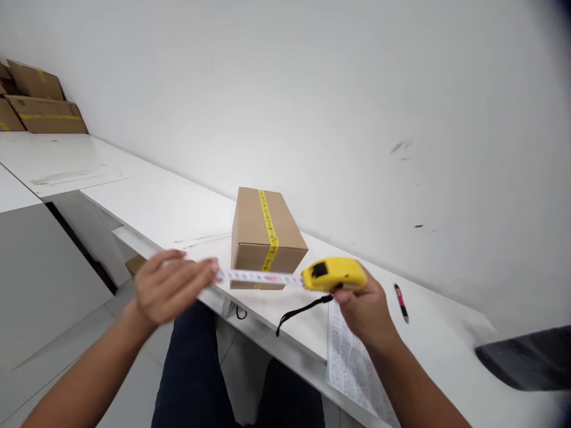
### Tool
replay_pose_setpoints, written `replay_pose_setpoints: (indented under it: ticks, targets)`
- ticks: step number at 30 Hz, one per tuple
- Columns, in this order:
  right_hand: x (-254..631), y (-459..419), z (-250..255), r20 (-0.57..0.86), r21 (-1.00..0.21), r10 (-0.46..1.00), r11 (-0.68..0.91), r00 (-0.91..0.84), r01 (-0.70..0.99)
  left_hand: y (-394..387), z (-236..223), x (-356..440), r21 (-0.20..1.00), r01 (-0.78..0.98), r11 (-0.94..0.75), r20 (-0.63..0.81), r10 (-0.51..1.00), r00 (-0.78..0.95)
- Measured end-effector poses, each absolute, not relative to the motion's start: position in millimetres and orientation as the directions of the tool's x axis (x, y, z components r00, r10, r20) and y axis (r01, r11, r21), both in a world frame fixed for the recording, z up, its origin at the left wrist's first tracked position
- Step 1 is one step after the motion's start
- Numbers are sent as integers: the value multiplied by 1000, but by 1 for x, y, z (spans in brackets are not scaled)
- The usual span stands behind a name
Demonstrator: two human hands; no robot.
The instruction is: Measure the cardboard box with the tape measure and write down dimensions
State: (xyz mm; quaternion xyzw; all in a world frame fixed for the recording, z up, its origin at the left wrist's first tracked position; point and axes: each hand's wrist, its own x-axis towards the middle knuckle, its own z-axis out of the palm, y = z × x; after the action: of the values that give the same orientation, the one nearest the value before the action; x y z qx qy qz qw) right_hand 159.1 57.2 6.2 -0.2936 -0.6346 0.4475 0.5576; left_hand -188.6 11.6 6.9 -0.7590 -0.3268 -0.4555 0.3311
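Note:
A yellow tape measure (341, 274) with a black wrist strap is gripped in my right hand (368, 306). Its white blade (263, 276) is pulled out to the left, and my left hand (172, 285) pinches the free end between thumb and fingers; motion blurs that hand slightly. The blade stretches level across the near face of a closed cardboard box (250, 220), on the camera's side of it. Yellow printed tape (267, 217) runs along the box's top and down its near face. Whether the blade touches the box, I cannot tell.
The box stands on a narrow white desk (200, 208) against a white wall. A written sheet (352, 362) lies under my right forearm, with a red and black pen (401, 303) to its right. A dark object (526, 359) sits at far right. Several cartons (49, 113) are stacked at far left.

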Motion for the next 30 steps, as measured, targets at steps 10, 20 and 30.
replay_pose_setpoints:
  ticks: [10,20,30]
  targets:
    - [188,177,-9,283,-916,936,329,211,-231,85,-24,-222,196,870,-453,926,378,-12]
    - [165,160,-14,409,-891,912,397,-12,-223,88,-17,-153,92,797,-597,818,502,281]
    - [170,161,-20,403,-904,915,402,28,-145,88,-14,-148,127,807,-576,789,552,270]
